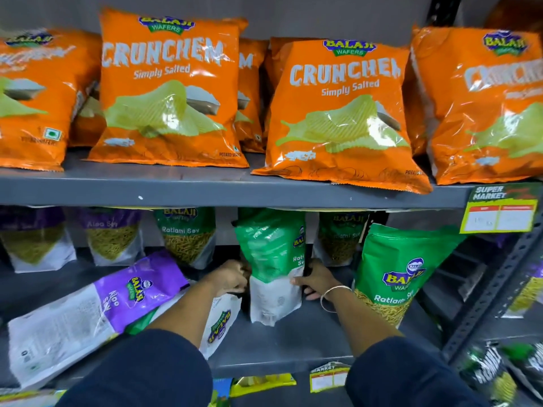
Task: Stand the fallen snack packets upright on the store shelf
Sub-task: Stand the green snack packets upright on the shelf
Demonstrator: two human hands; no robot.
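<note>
A green and white Ratlami Sev packet [271,268] stands upright on the lower grey shelf [293,342]. My left hand [232,277] grips its left side and my right hand [316,282] grips its right side. To the left a purple and white Aloo Sev packet [94,309] lies flat on the shelf. Another packet [219,321], white with a green part, lies partly under my left forearm. A second green Ratlami Sev packet [399,274] stands at the right, leaning slightly.
Several purple and green packets stand along the back of the lower shelf. Orange Crunchem wafer bags [170,92] fill the upper shelf [205,192]. A price tag [499,210] hangs at the right. A metal upright [496,286] frames the right side.
</note>
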